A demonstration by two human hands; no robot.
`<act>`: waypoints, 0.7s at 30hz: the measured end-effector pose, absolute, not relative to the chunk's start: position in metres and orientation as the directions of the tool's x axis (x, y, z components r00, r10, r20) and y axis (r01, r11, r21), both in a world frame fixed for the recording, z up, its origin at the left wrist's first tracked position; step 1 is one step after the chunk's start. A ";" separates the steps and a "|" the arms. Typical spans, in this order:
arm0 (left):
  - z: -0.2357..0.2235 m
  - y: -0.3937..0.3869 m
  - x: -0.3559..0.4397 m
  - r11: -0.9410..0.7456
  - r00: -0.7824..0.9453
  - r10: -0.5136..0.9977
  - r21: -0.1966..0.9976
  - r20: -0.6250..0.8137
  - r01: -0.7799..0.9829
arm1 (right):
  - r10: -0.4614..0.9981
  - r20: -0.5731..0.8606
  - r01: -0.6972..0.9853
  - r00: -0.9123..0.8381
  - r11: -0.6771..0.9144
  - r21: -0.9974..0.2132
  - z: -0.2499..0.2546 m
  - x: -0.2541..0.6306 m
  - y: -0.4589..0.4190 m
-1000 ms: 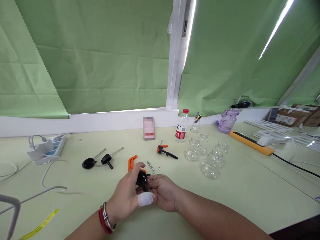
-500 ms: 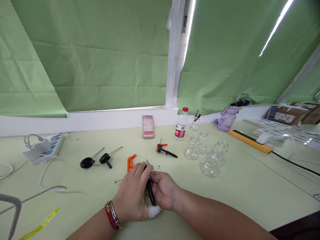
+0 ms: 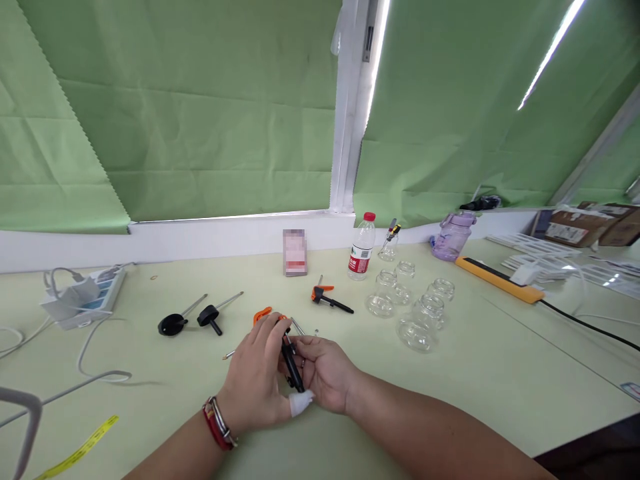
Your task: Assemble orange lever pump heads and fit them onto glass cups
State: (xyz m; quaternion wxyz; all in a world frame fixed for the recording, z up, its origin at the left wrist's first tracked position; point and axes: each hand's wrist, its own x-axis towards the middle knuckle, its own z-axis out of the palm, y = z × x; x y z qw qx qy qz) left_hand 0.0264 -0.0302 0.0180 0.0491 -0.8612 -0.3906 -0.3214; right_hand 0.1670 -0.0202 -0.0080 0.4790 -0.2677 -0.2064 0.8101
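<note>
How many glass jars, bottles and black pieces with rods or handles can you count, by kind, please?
Glass jars: 5
Bottles: 2
Black pieces with metal rods, at left: 2
Black-and-orange piece with a handle: 1
Black-handled piece between the left hand and right hand: 1
Total: 11

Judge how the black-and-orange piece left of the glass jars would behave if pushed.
The black-and-orange piece would probably pivot rather than roll, since its black handle, orange lever and metal rod point different ways. It is likely stiff, as the handle looks straight.
</note>
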 end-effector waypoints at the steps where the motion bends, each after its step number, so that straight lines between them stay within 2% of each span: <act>1: 0.019 -0.030 0.024 -0.684 0.470 0.650 0.189 0.598 0.705 | 0.891 -0.248 -0.655 -0.379 -0.448 -0.609 -0.008 0.168 -0.019; 5: 0.020 -0.031 0.016 -0.649 0.415 0.723 0.335 0.553 0.683 | 0.918 -0.270 -0.595 -0.290 -0.394 -0.701 -0.005 0.176 -0.016; 8: 0.025 -0.033 0.011 -0.580 0.368 0.807 0.505 0.461 0.639 | 0.935 -0.239 -0.527 -0.263 -0.346 -0.776 0.000 0.183 -0.013; 10: 0.031 -0.033 0.008 -0.515 0.354 0.857 0.650 0.374 0.559 | 0.948 -0.215 -0.489 -0.234 -0.305 -0.817 0.004 0.188 -0.011; 14: 0.044 -0.033 0.004 -0.302 0.438 0.885 0.911 0.158 0.280 | 0.972 -0.111 -0.449 -0.209 -0.196 -0.871 0.011 0.196 -0.010; 17: 0.049 -0.032 0.001 -0.094 0.468 0.884 0.984 0.013 0.151 | 0.966 -0.020 -0.439 -0.257 -0.136 -0.888 0.015 0.199 -0.012; 21: 0.050 -0.033 -0.001 0.171 0.504 0.847 0.984 -0.171 0.046 | 0.938 0.046 -0.378 -0.343 -0.093 -0.921 0.019 0.199 -0.017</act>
